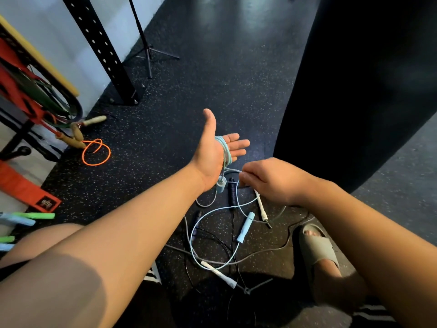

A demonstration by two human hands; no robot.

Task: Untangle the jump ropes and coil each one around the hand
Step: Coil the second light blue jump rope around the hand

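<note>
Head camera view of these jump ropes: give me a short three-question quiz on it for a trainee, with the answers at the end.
1. True or false: the light blue rope is wound around the palm of the left hand, whose fingers are straight.
2. What does the right hand pinch? A) a strand of the light blue rope B) a black handle C) the sandal
3. Fill in: the looped rope on the floor near the rack is coloured ____.
Key: 1 true; 2 A; 3 orange.
</note>
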